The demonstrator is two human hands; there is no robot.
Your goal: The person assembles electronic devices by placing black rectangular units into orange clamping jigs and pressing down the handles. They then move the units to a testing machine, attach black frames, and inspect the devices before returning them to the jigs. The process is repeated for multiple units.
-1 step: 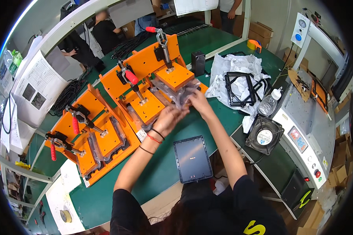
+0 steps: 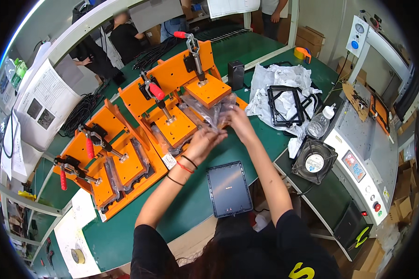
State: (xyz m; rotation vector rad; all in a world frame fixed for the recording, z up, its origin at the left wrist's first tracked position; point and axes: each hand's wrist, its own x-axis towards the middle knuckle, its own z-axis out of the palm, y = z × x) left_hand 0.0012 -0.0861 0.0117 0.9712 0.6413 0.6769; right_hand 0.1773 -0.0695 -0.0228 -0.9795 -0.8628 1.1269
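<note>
Both my hands are at the front of the right orange clamp fixture (image 2: 163, 74), under its raised orange press block (image 2: 207, 91). Crumpled clear plastic film (image 2: 211, 115) lies beneath that block. My left hand (image 2: 205, 143) pinches the film's near edge with its fingertips. My right hand (image 2: 238, 122) is bent at the film's right side, its fingers slightly blurred; what they grip is partly hidden. A dark rectangular panel with a thin rim (image 2: 229, 189) lies on the bench's near edge, right of my left forearm.
A second orange fixture (image 2: 111, 162) with red-handled clamps stands to the left. On the right are white wrapping (image 2: 284, 74) with black frames (image 2: 285, 106), a clear bottle (image 2: 320, 122), a fan (image 2: 314, 162) and a machine with a control panel (image 2: 354, 166). People are beyond the bench.
My right hand has shifted slightly right and down. My left hand has moved a little right and down, still at the film.
</note>
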